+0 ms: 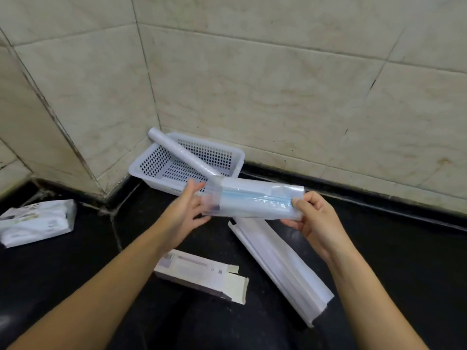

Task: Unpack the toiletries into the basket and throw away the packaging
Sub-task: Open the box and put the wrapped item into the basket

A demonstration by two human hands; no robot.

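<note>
My right hand has its grip pinched on the right end of a long clear plastic sleeve with a pale blue item inside, thumb on top and fingers underneath. My left hand has its grip closed on the sleeve's left end, where the loose open film sticks out. I hold the sleeve level in the air, just near of the white perforated plastic basket at the far corner of the black desk.

I judge the film thin, slick and crinkly, and the load light; the part inside looks fairly stiff, so I would hold the core through the film on the right and pull the slack film off at the left.

A white wrapped roll leans across the basket, one end over its far-left rim. Near-right on the desk lies a long white paper wrapper, near-centre an opened white cardboard box, far left a soft white pack of wipes.
</note>
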